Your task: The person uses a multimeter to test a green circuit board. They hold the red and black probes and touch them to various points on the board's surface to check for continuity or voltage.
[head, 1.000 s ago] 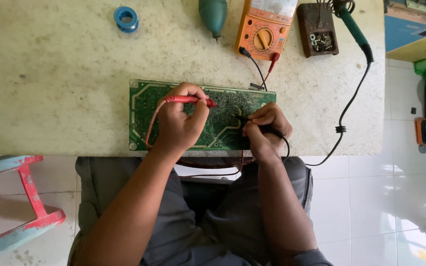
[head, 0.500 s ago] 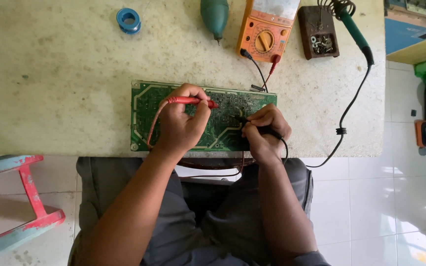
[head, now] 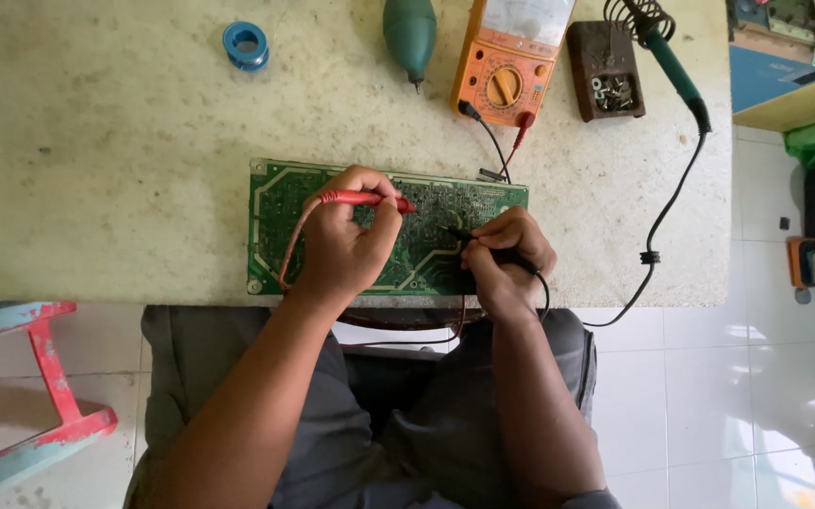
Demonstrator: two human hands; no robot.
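Two probes sit on the green circuit board [head: 285, 203]: my left hand [head: 346, 245] pinches the red probe [head: 360, 198], my right hand [head: 506, 254] the black probe [head: 459, 232]. Probing seems underway; next I'd need steady tips.

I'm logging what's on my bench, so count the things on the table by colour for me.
Green: 3, circuit board, rubber blower bulb, soldering iron
Orange: 1, multimeter
Blue: 1, solder spool
Brown: 1, iron stand
Red: 1, red probe in left hand
Black: 1, black probe in right hand
Total: 8
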